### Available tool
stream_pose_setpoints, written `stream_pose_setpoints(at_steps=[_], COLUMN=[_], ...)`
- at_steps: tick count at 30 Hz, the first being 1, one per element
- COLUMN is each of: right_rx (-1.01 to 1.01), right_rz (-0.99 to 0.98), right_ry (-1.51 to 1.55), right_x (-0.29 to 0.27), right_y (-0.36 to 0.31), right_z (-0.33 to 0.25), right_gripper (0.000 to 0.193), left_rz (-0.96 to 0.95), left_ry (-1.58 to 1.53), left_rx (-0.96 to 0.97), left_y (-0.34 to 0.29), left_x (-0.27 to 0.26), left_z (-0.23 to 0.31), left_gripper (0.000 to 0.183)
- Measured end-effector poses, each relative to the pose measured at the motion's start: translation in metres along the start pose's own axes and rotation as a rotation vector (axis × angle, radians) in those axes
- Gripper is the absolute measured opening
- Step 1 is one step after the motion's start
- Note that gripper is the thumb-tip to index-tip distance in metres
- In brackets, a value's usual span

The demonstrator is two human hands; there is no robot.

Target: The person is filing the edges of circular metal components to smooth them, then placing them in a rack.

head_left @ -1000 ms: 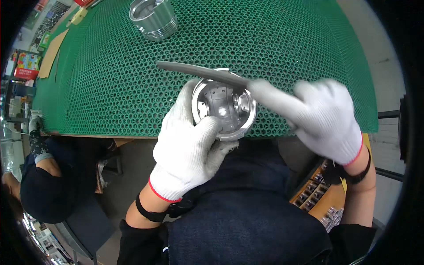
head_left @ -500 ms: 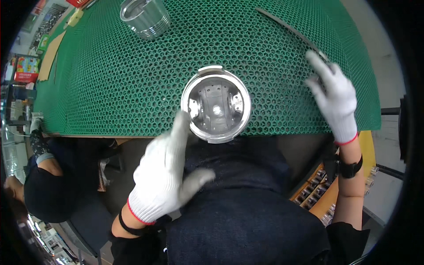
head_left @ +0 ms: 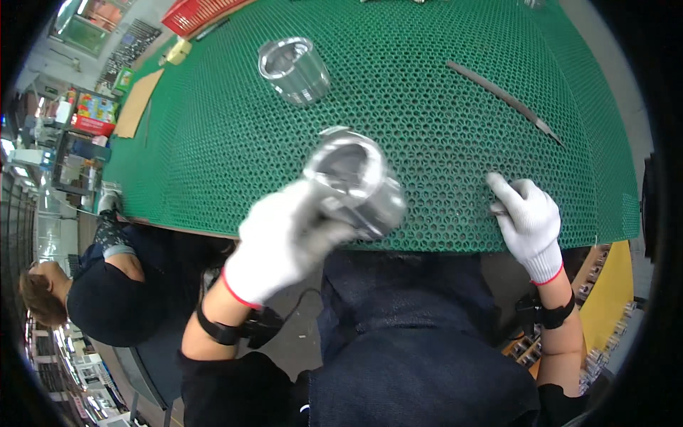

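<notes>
A shiny metal piston (head_left: 386, 193) is in my left hand (head_left: 274, 231), tilted above the near edge of the green mat (head_left: 441, 142). My gloved fingers close on its left side; motion blurs both. Its hollow end faces up and to the left. My right hand (head_left: 528, 217), also in a white glove, is over the right part of the mat with fingers loosely bent and apart, holding nothing. Beyond it lies a long dark file (head_left: 498, 92) with a thin pointed end. A second piston (head_left: 302, 78) stands farther back, left of centre.
A red basket (head_left: 192, 16), a yellow object (head_left: 179, 51) and a piece of brown cardboard (head_left: 139, 103) are at the far left. A co-worker (head_left: 107, 302) sits at the left along the same table. Racked metal parts (head_left: 530, 349) are low at the right.
My left hand has taken hold of the piston, which stood on the mat, and tilted it. My right hand has drawn back from the file. The whole view has shifted.
</notes>
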State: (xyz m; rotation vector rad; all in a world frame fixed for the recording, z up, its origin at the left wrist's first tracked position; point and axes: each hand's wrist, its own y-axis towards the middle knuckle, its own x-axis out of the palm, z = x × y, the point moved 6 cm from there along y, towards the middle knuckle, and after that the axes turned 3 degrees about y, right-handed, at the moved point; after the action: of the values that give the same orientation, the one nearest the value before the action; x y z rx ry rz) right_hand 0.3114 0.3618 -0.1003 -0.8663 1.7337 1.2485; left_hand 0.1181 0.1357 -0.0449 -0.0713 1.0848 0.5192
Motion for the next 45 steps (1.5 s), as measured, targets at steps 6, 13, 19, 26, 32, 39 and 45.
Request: stream_pose_setpoints(at_steps=[6,13,19,26,32,39,45], right_rx=[-0.012,0.037,-0.036,0.128,-0.197,-0.295,-0.159], right_rz=[0.001,-0.105,-0.042,0.051,-0.014,0.033,-0.343], right_ry=[0.0,0.009,0.048,0.417,0.316,0.212,0.254], right_x=[-0.003,0.001,-0.001,-0.015,-0.002,0.005,0.003], right_y=[0.001,0.0,0.003,0.013,0.041,0.049,0.026], right_z=[0.003,0.002,-0.004,-0.001,-0.051,-0.073,-0.082], right_gripper=[0.046,0.05,0.044,0.04,0.041,0.022,0.036], left_rz=[0.324,0.51,0.429,0.022,0.225,0.255,0.21], left_ry=[0.414,0.514,0.594,-0.384,-0.53,-0.558,-0.112], left_rx=[-0.412,0.064,0.001,0.012,-0.096,-0.045,0.36], left_y=[0.006,0.082,0.127,0.025,0.034,0.018,-0.017], left_x=[-0.084,-0.055,-0.011,0.007,0.026,0.02,0.026], left_z=[-0.175,-0.094,-0.088,-0.002,-0.004,0.002,0.048], left_gripper=[0.039,0.06,0.031,0.017,0.018,0.015,0.019])
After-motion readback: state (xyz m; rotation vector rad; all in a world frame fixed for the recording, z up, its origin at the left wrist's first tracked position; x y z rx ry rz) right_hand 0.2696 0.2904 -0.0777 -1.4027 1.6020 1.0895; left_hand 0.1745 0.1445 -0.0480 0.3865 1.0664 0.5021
